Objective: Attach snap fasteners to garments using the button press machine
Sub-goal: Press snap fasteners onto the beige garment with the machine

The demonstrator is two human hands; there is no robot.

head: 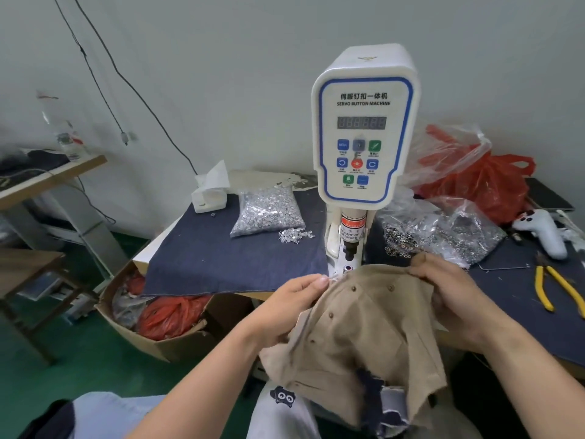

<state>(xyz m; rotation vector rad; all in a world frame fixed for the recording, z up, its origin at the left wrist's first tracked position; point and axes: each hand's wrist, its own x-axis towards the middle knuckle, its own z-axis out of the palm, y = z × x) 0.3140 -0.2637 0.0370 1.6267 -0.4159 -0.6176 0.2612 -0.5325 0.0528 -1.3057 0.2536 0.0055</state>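
A tan garment (357, 331) with a row of brown snap fasteners hangs in front of the white servo button machine (364, 128). My left hand (291, 305) pinches its left edge; my right hand (452, 296) grips its upper right edge. The garment's top edge lies just below the press head (349, 248). A clear bag of silver snap parts (269, 210) lies to the left of the machine, with a few loose ones (296, 234) beside it. More bagged ring parts (443, 232) lie to the right.
Dark blue cloth (228, 261) covers the table. Yellow-handled pliers (557, 289) and a white controller (541, 229) lie at the right. Red plastic bags (481, 182) sit behind. A cardboard box (152, 327) with red bags stands on the green floor at left. A tissue box (210, 194) is behind.
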